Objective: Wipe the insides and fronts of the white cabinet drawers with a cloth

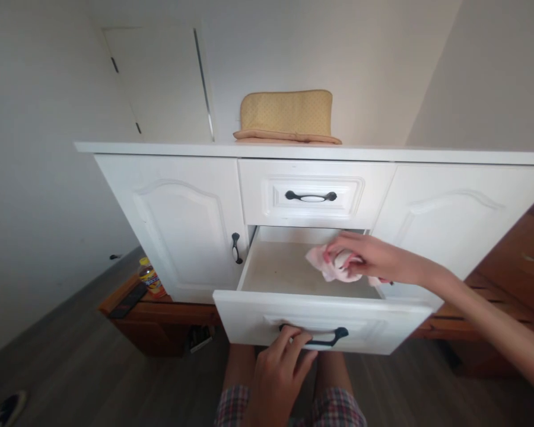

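Note:
The lower drawer (267, 270) of a white cabinet is pulled out, and its pale inside shows. My left hand (278, 367) has its fingers hooked on the dark handle (333, 338) at the drawer's front. Inside the drawer, toward its right side, my right hand (360, 255) grips a crumpled pale pink cloth (331, 267). The cloth bunches under my fingers near the drawer's bottom; whether it touches the bottom I cannot tell.
Above is a closed upper drawer (311, 207), flanked by cabinet doors (182, 231). A folded yellow mat (287, 112) rests on the cabinet top. A bottle with a yellow cap (150, 277) and a dark flat object (128, 301) sit on the brown wooden furniture at left.

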{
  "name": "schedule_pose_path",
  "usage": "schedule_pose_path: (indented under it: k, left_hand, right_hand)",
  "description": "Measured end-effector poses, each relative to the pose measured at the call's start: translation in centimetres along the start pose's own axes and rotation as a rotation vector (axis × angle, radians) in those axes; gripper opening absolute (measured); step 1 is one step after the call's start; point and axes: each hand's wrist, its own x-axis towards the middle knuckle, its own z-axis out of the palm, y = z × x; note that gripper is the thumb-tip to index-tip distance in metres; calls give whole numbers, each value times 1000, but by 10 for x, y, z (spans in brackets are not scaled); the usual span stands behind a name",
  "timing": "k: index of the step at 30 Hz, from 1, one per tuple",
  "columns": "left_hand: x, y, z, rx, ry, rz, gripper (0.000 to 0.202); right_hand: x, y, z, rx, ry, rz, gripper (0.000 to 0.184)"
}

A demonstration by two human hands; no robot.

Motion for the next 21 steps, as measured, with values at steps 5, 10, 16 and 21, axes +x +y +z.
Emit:
schedule_pose_path:
  k: [5,10,16,21]
  left_hand:
    - [-15,-8,4,22,-33,0,28]
    - [-24,-16,12,34,-51,36,32]
    - [-29,-14,22,24,10,18,31]
    - [-33,-14,23,28,-4,10,33]
  right_hand:
    - [104,54,50,-152,-300,2,60]
    - [135,112,71,-321,-240,208,56]
    - [114,132,85,-346,-289,322,75]
    - [92,105,92,-284,-590,333,84]
